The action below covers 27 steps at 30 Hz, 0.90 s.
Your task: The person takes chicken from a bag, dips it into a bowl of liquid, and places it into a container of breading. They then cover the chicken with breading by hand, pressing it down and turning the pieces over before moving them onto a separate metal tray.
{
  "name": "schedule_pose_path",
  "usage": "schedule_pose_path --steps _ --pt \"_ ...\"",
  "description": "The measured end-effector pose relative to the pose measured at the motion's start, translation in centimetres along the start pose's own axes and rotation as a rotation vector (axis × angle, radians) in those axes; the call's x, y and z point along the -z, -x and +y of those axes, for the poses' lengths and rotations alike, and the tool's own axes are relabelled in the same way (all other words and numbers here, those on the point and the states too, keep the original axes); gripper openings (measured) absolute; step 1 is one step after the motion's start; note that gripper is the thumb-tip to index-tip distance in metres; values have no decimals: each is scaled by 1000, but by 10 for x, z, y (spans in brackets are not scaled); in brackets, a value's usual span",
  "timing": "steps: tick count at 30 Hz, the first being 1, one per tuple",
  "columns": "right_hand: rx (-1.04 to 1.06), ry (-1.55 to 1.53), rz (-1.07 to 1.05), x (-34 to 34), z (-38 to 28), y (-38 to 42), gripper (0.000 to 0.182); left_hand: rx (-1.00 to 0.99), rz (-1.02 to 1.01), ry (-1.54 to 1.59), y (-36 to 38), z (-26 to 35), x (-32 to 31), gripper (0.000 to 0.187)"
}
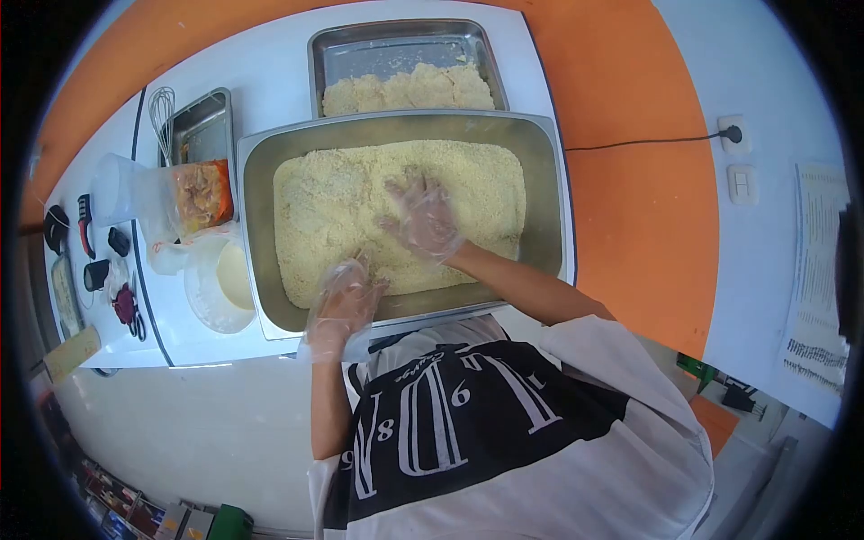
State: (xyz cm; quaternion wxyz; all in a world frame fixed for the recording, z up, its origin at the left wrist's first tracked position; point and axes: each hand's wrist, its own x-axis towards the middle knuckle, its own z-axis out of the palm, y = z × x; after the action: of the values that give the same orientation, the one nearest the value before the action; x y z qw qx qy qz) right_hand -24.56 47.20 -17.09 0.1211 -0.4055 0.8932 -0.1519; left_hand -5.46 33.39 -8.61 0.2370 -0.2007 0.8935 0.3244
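A deep metal pan [261, 216] in front of me holds a thick bed of pale yellow crumbs [477, 184]. Both my hands wear clear, loose plastic gloves. My right hand [425, 219] lies on the crumbs near the middle of the pan, palm down with its fingers spread. At the near left side of the pan, my left hand [345, 301] touches the crumbs, its fingers apart and their tips partly sunk in. The crumbs are heaped higher at the upper left. Whether anything lies beneath them is hidden.
Behind the pan, a shallow metal tray [396, 52] holds crumb-coated pieces [409, 90]. On the left are a whisk [163, 117], a smaller tray [205, 121], a bag of orange-tinted food [203, 193] and a bowl of pale batter [220, 279]. A cable [643, 143] runs to a wall socket.
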Motion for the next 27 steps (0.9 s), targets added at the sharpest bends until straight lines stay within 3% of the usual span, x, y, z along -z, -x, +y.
schedule_pose_path --steps 3,7,10,12,13,15,19,21,22,25,27 --pt "62 -83 -30 23 2 -3 84 -83 108 64 8 4 2 65" --pt "208 -151 -25 63 60 -1 76 -4 66 83 5 7 6 63" --pt "242 -219 -190 57 84 8 77 -136 119 115 -6 5 0 65" --pt "362 93 -81 37 77 16 82 -218 94 82 -18 12 -2 72" --pt "360 90 -82 27 69 18 82 -216 90 81 -21 18 -2 72" --pt "95 -42 4 11 48 21 86 -177 19 73 -22 30 7 76" --pt "131 33 122 -4 34 26 82 -104 -36 131 -29 28 13 81" --pt "-120 -301 187 14 40 3 76 -181 40 225 -33 29 18 82" --pt "-119 -304 178 40 40 -12 76 -172 37 228 -37 30 17 82" --pt "-288 -321 33 93 53 -57 63 -192 52 251 -64 45 16 80" --pt "-517 -432 -319 87 64 -75 56 -98 -129 236 -97 55 13 71"
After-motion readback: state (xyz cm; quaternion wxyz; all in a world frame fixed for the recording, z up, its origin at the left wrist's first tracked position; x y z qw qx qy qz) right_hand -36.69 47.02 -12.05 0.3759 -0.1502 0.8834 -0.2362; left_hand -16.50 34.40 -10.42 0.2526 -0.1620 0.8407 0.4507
